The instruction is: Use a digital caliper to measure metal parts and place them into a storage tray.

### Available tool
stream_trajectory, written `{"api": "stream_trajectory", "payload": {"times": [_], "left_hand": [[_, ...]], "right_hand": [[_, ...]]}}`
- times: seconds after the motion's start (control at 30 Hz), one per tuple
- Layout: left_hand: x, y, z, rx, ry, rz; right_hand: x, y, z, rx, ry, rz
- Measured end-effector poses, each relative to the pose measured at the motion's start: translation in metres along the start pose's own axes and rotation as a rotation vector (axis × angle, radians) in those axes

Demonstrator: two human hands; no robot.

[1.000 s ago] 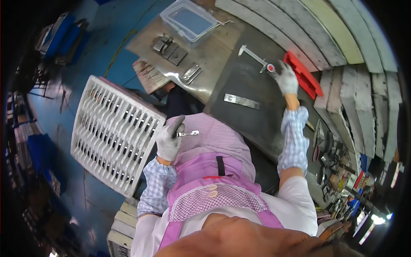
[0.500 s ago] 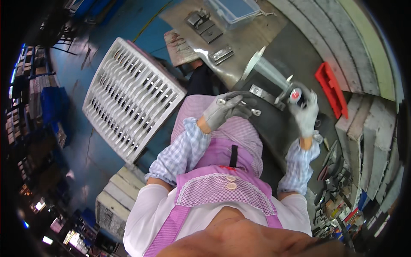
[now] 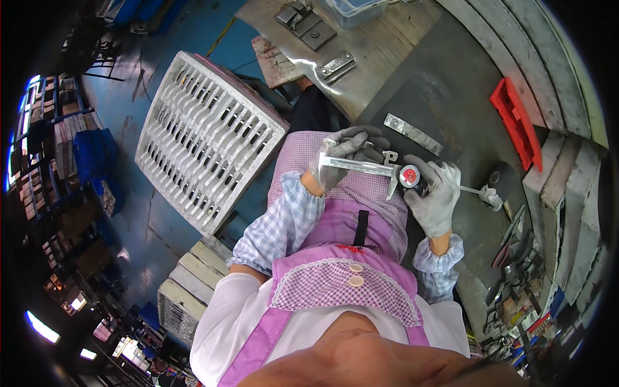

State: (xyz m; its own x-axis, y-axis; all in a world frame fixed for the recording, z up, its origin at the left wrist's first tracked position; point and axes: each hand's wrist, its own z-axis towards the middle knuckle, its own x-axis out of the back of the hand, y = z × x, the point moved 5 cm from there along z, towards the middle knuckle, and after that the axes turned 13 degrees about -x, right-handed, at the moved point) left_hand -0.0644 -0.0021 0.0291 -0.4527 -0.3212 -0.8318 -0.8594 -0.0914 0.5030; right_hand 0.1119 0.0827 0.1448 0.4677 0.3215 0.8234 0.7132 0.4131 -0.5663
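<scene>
Both my hands wear grey-white work gloves. Over the edge of the dark work surface, my right hand (image 3: 433,193) grips a dial caliper (image 3: 361,166) by its slide, beside the red-centred dial. The caliper's beam lies crosswise, and its left end reaches my left hand (image 3: 345,155). That hand is closed, fingers curled, with a small shiny metal part (image 3: 329,142) showing at its thumb side. Whether the beam's end touches this part I cannot tell. Just beyond the caliper, a flat metal bar with holes (image 3: 412,134) lies on the dark mat (image 3: 445,71).
A white slatted tray (image 3: 209,145) holding rows of small parts stands at left. A red plastic holder (image 3: 516,122) and a dark round object (image 3: 500,175) are at right. Metal fixtures (image 3: 306,27) and a clear plastic box (image 3: 354,11) sit at the back; hand tools (image 3: 512,235) lie right.
My right hand has lowered the caliper and swung it from pointing away to lying crosswise toward my left hand. The small part at my left fingertips no longer shows there.
</scene>
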Motion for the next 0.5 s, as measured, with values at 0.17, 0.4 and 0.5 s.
{"api": "stream_trajectory", "payload": {"times": [0.17, 0.4, 0.5], "left_hand": [[0.006, -0.005, 0.0, 0.035, 0.051, -0.044], [0.006, 0.005, -0.001, 0.002, 0.112, 0.204], [0.003, 0.008, -0.001, -0.02, 0.127, 0.219]], "right_hand": [[-0.001, -0.007, 0.002, -0.024, -0.033, -0.008], [0.002, -0.014, 0.012, -0.038, -0.057, 0.003], [-0.001, -0.011, 0.011, -0.035, -0.062, 0.019]]}}
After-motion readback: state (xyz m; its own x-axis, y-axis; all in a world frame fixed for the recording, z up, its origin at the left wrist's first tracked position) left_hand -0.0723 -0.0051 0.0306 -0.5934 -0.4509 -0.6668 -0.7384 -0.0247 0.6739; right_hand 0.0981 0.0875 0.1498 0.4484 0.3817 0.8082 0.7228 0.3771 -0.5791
